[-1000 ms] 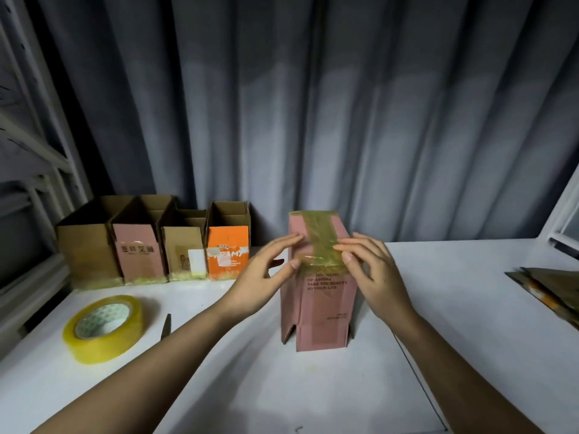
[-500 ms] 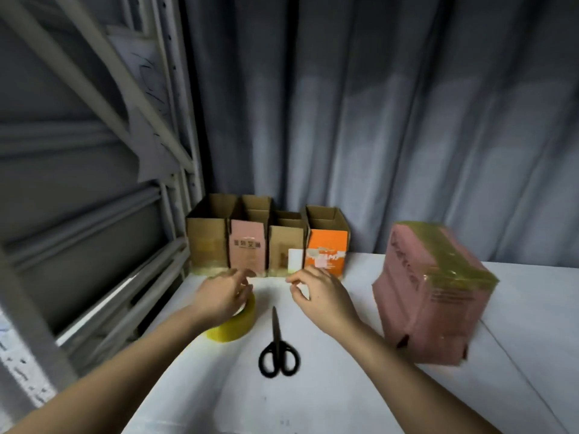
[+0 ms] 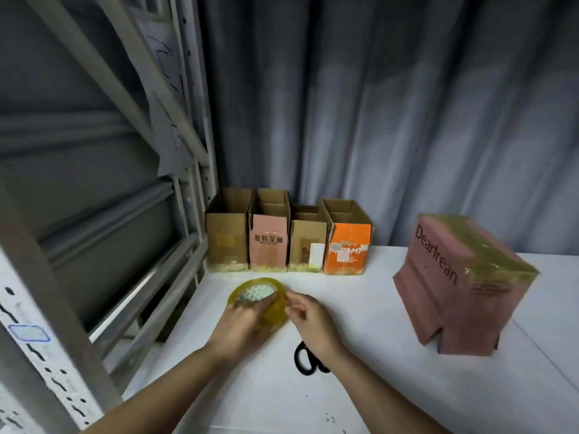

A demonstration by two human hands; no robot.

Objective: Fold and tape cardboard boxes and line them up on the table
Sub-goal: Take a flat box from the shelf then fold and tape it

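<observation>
**Tape roll in hand, boxes on the table**

Item 1: tape roll point(image 3: 257, 296), yellow, centre-left of the frame on the white table point(image 3: 360, 308). We see our left hand point(image 3: 242, 324) over its near side, fingers curled round the rim. Our right hand point(image 3: 308, 317) sits just right of the roll, fingertips bent toward its edge; we cannot tell whether they pinch anything.

Item 2: scissors point(image 3: 305, 360), black, partly hidden beneath the right wrist.

Item 3: pink box point(image 3: 451, 289), right of frame, top taped, bottom flaps against the table.

Item 4: four open boxes point(image 3: 288, 242) in a touching row at centre, against the curtain point(image 3: 376, 120).

Item 5: metal rack point(image 3: 94, 183), left of frame.
</observation>
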